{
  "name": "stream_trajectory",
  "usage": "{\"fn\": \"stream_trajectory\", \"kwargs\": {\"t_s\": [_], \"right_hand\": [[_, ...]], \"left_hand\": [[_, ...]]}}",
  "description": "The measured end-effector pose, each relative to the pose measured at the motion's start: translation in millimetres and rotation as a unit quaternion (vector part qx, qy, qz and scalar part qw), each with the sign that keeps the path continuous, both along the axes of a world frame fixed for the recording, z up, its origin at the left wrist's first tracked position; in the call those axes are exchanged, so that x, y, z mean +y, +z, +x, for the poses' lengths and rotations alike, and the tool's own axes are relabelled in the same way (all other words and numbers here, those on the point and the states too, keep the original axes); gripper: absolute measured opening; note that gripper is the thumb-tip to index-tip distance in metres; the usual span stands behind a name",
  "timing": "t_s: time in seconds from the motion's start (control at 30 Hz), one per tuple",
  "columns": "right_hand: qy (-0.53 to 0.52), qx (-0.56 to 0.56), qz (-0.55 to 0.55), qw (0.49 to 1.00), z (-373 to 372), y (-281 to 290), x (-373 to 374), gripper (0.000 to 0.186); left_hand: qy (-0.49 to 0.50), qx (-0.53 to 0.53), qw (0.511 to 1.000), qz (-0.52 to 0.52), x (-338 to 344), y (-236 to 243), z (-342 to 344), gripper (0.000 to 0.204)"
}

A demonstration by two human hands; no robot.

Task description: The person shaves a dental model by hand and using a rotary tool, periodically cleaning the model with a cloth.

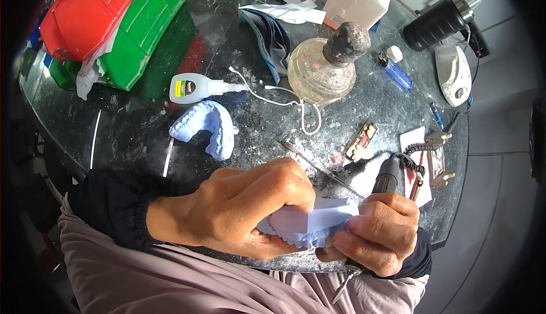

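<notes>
Low in the head view, near the table's front edge, my left hand (227, 211) is closed around one side of a light blue plaster dental cast (296, 223), its row of teeth facing down toward me. The fingers of my right hand (381, 231) press on the cast's other side. A black rotary handpiece (388, 176) with a coiled cord runs through that same right hand, its metal bur pointing down below the fingers. Another light blue dental cast (207, 126), horseshoe-shaped, lies on the table beyond my left hand.
A glue bottle (190, 89), a white cord (273, 95), a glass spirit burner (321, 72) and a thin metal tool (324, 169) lie beyond my hands. Red and green bins (145, 35) stand far left. Right are a small tray of teeth (360, 141) and a blue lighter (396, 74).
</notes>
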State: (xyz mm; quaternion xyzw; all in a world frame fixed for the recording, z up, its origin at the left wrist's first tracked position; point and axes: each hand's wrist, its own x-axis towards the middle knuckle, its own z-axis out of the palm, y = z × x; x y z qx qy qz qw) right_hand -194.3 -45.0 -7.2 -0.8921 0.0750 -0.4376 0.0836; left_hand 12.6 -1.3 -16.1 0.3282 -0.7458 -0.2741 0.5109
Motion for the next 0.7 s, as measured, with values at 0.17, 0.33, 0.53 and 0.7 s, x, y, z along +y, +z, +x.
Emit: {"fn": "stream_trajectory", "kwargs": {"t_s": [0.17,0.33,0.53,0.7], "right_hand": [[0.009,0.006,0.001,1.000,-1.4,0.4,-0.9,0.028],[0.012,0.010,0.007,1.000,-1.9,0.6,0.2,0.028],[0.004,0.001,-0.001,1.000,-1.3,-0.7,0.5,0.029],[0.010,0.002,-0.004,1.000,-0.9,-0.3,-1.0,0.028]], "left_hand": [[-0.004,0.002,1.000,-0.009,-0.2,-0.4,0.1,0.048],[-0.005,0.007,1.000,-0.010,-0.1,-0.8,-0.6,0.048],[-0.014,-0.003,1.000,-0.001,0.4,0.1,1.0,0.049],[-0.025,-0.003,1.000,0.002,-1.0,-0.6,1.8,0.049]]}}
